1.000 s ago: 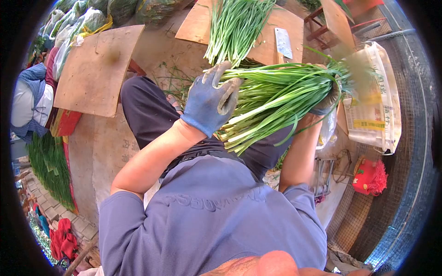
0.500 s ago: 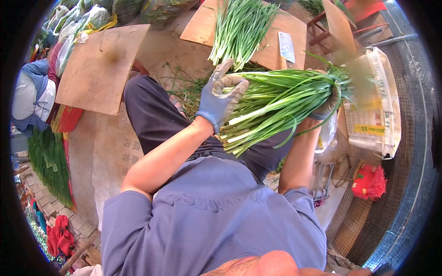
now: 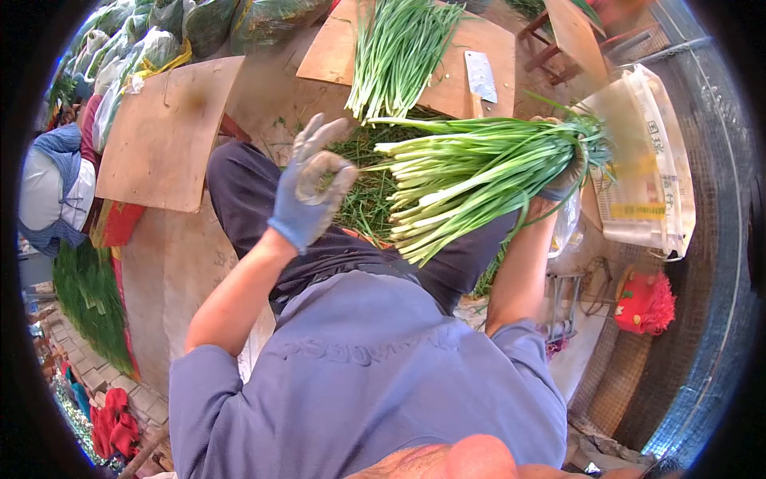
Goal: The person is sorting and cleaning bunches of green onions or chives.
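Observation:
A large bunch of garlic chives (image 3: 479, 176) lies sideways above my lap, its pale cut ends pointing left. My right hand (image 3: 565, 182), in a glove, is wrapped round its leafy end and partly hidden by the leaves. Left of the pale ends is my left hand (image 3: 317, 180) in a blue-and-grey glove. Its thumb and forefinger pinch together while other fingers stretch up; a thin yellowish strand seems to run from the pinch toward the bunch. Another pile of chives (image 3: 399, 60) rests on a wooden board (image 3: 327, 56), beside a cleaver (image 3: 480, 77).
Loose green trimmings (image 3: 359, 199) cover the ground between my knees. A second wooden board (image 3: 167, 136) stands at left, near a seated person (image 3: 56, 180). On the right are a white crate (image 3: 662, 160) and mesh netting (image 3: 710, 263). Filled plastic bags (image 3: 159, 48) line the back left.
My left hand has moved left, away from the pale ends of the chives. My right hand still holds the bunch, and the trimmings below now show more.

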A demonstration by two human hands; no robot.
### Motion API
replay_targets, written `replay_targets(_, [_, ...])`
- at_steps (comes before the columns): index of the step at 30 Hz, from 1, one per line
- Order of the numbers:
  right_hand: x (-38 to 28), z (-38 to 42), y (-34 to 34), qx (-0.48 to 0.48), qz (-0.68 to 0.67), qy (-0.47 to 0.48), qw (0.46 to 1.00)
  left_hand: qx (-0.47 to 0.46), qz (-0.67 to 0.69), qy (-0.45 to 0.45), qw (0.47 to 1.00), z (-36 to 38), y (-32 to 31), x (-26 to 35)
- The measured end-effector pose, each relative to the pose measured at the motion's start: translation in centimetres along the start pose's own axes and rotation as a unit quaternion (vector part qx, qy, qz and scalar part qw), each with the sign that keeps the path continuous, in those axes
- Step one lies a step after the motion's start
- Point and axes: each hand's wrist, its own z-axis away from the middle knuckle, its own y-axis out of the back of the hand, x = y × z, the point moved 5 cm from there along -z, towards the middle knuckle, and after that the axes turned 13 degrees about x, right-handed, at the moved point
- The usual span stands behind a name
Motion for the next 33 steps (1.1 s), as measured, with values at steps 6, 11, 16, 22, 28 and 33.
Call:
replay_targets(6, [-6.9, -4.2, 2.5, -0.037, 0.059, 0.047, 0.996, -0.247, -0.318, -0.118, 0.908, 2.8, 0.7, -4.4])
replay_targets(11, [-7.2, -7.1, -1.8, 0.027, 0.209, 0.059, 0.976, -0.381, -0.231, -0.073, 0.892, 3.4, -4.1, -8.6])
replay_targets(16, [1.6, -16.6, -1.5, -0.043, 0.089, -0.082, 0.992, -0.338, -0.268, 0.075, 0.899, -7.0, -3.6, -15.5])
replay_targets(22, [3.2, -16.5, -4.9, -0.093, 0.139, -0.115, 0.979, -0.116, -0.231, -0.006, 0.966, -8.9, -9.4, -13.6])
replay_targets(28, [0.1, -13.8, -1.4, 0.056, 0.22, -0.017, 0.974, -0.081, -0.38, -0.125, 0.913, -9.1, -15.6, -15.5])
replay_targets(33, [-1.0, -13.1, 2.1, 0.039, 0.095, -0.075, 0.992, -0.122, -0.432, -0.142, 0.882, -8.9, -17.8, -16.7])
